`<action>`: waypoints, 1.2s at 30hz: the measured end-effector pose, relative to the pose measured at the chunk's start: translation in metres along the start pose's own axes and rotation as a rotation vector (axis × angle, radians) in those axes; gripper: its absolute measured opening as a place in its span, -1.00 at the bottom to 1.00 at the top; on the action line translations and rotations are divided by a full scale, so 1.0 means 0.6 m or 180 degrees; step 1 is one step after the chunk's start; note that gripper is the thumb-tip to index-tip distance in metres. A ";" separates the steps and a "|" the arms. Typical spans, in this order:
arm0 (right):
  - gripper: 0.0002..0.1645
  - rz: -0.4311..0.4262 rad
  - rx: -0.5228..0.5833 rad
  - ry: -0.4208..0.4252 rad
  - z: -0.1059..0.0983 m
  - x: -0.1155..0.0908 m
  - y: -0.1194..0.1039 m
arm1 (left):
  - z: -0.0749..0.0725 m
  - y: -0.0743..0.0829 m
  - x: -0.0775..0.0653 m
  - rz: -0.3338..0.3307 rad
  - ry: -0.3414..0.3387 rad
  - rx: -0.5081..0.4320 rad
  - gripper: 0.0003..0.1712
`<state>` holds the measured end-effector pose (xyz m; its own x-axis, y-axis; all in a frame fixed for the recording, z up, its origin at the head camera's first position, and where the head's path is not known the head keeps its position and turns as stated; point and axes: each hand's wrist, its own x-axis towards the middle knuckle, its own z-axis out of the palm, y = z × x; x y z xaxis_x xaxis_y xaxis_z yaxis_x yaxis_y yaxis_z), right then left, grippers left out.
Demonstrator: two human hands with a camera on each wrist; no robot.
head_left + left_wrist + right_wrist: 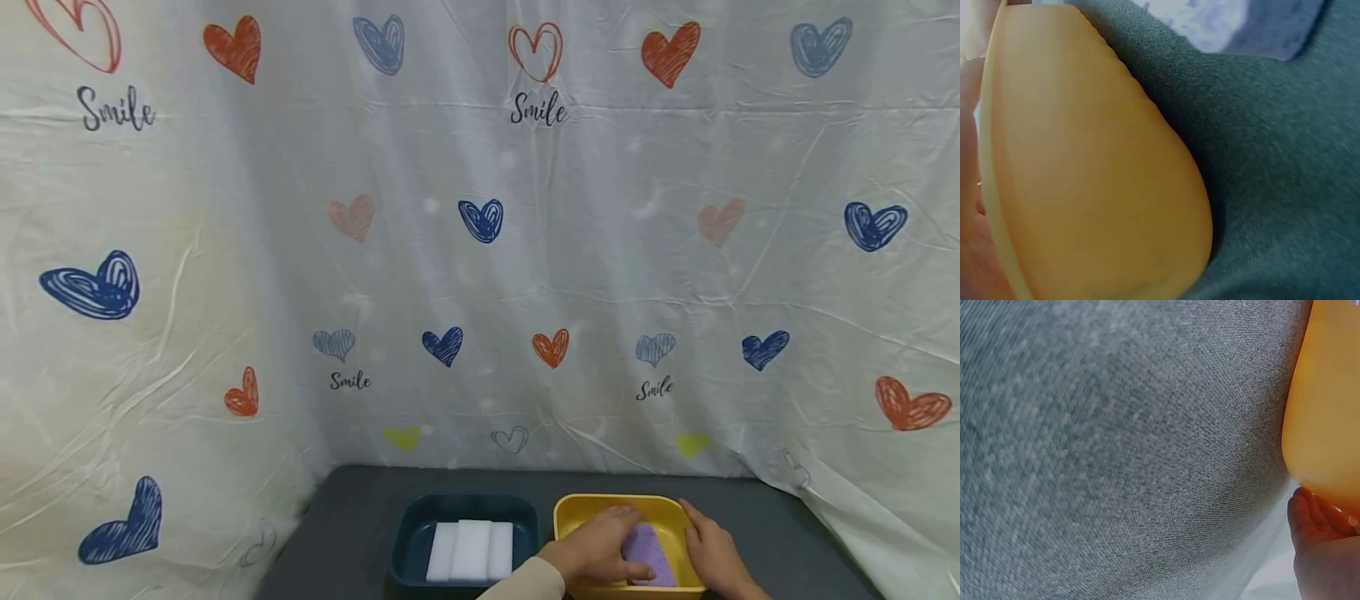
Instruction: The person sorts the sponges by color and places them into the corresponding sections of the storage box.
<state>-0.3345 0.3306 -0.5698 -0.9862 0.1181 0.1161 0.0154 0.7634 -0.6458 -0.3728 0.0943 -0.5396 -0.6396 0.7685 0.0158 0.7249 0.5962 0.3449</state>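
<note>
A yellow plastic basin [613, 500] stands on the dark table. Inside it lies a flat purple slab [648, 554], partly covered by my left hand [600, 546]. That hand reaches in over the basin's left side, its thumb across the near part of the slab and its fingers toward the far end. My right hand [712, 550] grips the basin's right rim near the far corner. In the right wrist view, its fingers [1313, 522] are at the outside of the yellow wall. The left wrist view shows the basin's outer side [1097, 150], with part of the left hand beyond the rim.
Left of the yellow basin stands a dark blue basin [408, 537] holding several white blocks [470, 550] side by side. A pale mottled object [1241, 25] shows at the top of the left wrist view. Behind the table [360, 508] hangs a heart-printed curtain [600, 267].
</note>
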 end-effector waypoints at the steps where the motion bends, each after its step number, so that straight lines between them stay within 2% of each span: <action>1: -0.39 -0.0010 -0.0011 -0.0002 0.000 0.000 0.001 | -0.002 0.000 -0.003 0.0045 0.0015 0.0007 -0.14; 11: -0.38 0.0021 -0.0023 -0.0001 -0.006 0.002 0.004 | -0.026 0.006 -0.039 0.0300 -0.0021 -0.0065 -0.06; 18: -0.37 0.0076 -0.0080 -0.0001 -0.009 0.005 0.006 | -0.032 0.009 -0.066 0.0455 -0.0050 -0.0199 -0.07; 22: -0.35 0.0138 -0.0055 -0.0067 -0.010 0.004 0.006 | -0.031 0.009 -0.081 0.0557 -0.0152 -0.0354 -0.07; 25: -0.34 0.0137 -0.0010 -0.0083 -0.011 0.002 0.008 | -0.030 0.009 -0.094 0.0532 -0.0312 -0.0564 -0.07; 29: -0.34 0.0133 0.0027 -0.0072 -0.009 0.001 0.009 | -0.029 0.010 -0.109 0.0634 -0.0415 -0.0658 -0.14; 32: -0.34 0.0137 0.0056 -0.0074 -0.008 0.000 0.009 | -0.027 0.012 -0.123 0.0854 -0.0381 -0.0595 -0.21; 34: -0.34 0.0147 0.0083 -0.0086 -0.008 -0.001 0.008 | -0.024 0.015 -0.137 0.1045 -0.0318 -0.0437 -0.23; 35: -0.34 0.0156 0.0082 -0.0089 -0.008 -0.002 0.008 | -0.021 0.017 -0.144 0.1204 -0.0251 -0.0299 -0.24; 36: -0.34 0.0165 0.0082 -0.0093 -0.008 -0.002 0.007 | -0.016 0.016 -0.151 0.1478 -0.0119 -0.0031 -0.25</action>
<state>-0.3325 0.3368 -0.5692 -0.9886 0.1382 0.0601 0.0627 0.7400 -0.6697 -0.3102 0.0280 -0.5288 -0.2380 0.9616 0.1368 0.9298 0.1848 0.3182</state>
